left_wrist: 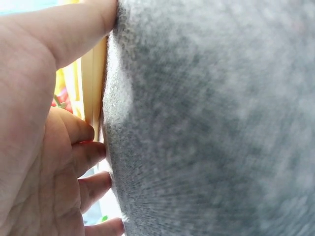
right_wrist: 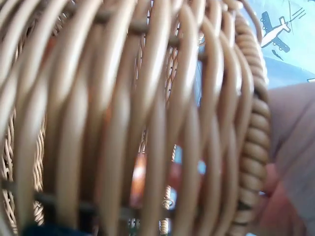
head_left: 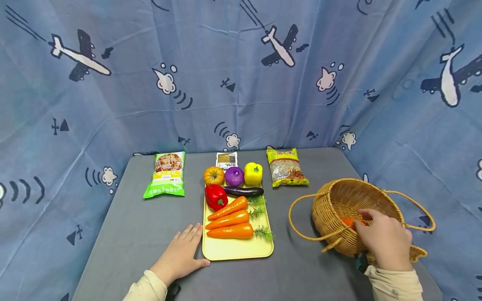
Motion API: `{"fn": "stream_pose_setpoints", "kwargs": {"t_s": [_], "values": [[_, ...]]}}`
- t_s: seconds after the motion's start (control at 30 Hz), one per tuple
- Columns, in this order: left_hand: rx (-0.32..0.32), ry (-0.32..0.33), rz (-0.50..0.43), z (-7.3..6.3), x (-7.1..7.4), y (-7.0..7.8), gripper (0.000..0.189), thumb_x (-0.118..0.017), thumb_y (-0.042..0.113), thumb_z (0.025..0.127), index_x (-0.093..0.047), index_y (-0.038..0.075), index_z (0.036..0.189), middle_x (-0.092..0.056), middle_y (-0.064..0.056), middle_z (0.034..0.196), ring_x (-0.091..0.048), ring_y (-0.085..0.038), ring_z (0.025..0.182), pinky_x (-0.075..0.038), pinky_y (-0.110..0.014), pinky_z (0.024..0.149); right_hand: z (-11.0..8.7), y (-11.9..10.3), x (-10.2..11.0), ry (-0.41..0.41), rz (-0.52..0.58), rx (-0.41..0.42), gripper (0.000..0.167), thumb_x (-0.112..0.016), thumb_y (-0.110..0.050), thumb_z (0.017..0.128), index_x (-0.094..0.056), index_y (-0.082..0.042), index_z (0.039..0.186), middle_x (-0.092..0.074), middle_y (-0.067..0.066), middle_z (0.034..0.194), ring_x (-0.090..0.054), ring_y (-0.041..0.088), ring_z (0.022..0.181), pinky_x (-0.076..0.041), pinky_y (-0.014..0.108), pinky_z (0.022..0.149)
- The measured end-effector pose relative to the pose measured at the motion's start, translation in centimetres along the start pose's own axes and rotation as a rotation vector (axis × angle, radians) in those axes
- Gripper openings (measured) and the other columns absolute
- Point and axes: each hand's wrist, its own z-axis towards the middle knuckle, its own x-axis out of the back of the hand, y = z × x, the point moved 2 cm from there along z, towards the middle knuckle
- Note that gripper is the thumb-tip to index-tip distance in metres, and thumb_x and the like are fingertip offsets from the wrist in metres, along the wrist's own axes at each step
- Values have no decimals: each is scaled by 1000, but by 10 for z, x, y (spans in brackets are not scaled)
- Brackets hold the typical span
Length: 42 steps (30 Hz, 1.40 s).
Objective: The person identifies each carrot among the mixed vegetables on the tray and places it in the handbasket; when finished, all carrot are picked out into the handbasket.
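My right hand (head_left: 388,240) reaches over the near rim into a wicker basket (head_left: 323,211), which leans toward the far side. Its thumb and forefinger pinch an orange carrot (head_left: 348,222), mostly hidden by the hand and the basket wall. Through the weave in the right wrist view, a bit of orange (right_wrist: 139,179) shows. My left hand (head_left: 182,253) lies with fingers spread on the grey table, its fingertips and thumb at the left edge of a yellow tray (head_left: 241,252). On that tray lie three carrots (head_left: 231,231), a red pepper (head_left: 216,197) and an eggplant (head_left: 244,192).
At the tray's far end sit a small pumpkin (head_left: 214,176), a purple onion-like vegetable (head_left: 234,177) and a yellow pepper (head_left: 253,174). Behind them is a small packet (head_left: 227,159). Food bags stand left (head_left: 167,173) and right (head_left: 287,167). The basket's loop handles (head_left: 295,225) stick out sideways.
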Motion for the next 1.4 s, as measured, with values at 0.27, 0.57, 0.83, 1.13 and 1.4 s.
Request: {"fn": "stream_pose_setpoints", "kwargs": {"t_s": [0.27, 0.57, 0.83, 1.13, 1.4], "values": [[-2, 14, 6, 0, 0, 3, 107, -80, 61, 90, -37, -3, 164, -34, -18, 170, -29, -43, 156, -27, -68, 121, -17, -38, 17, 469, 160, 315, 27, -75, -9, 89, -80, -4, 116, -78, 20, 105, -67, 47, 94, -43, 68, 82], [-2, 18, -2, 1, -2, 2, 107, -80, 62, 89, -37, -1, 165, -33, -18, 171, -28, -42, 157, -25, -68, 121, -37, -89, 24, 515, 297, 656, 28, -71, -17, 92, -82, -6, 115, -79, 13, 106, -70, 36, 98, -48, 52, 90], [0, 12, -15, 1, -1, 1, 108, -81, 61, 89, -36, -3, 164, -33, -19, 170, -28, -44, 157, -25, -70, 121, -44, -111, 1, 448, 336, 782, 32, -82, -1, 79, -83, -10, 110, -75, 6, 110, -69, 28, 98, -50, 45, 80], [6, 9, -21, -2, -2, 1, 108, -82, 60, 88, -37, -3, 164, -34, -20, 170, -29, -44, 156, -25, -70, 121, -53, -137, -40, 289, 353, 878, 39, -89, 0, 78, -82, -17, 112, -73, -3, 113, -68, 18, 97, -58, 42, 72], [-1, 35, -9, 1, -5, -1, 109, -82, 60, 87, -37, -2, 164, -35, -19, 169, -29, -44, 156, -27, -70, 120, -53, -161, -71, 65, 395, 841, 38, -91, -4, 83, -80, -17, 117, -69, -1, 121, -65, 19, 109, -58, 42, 82]]}}
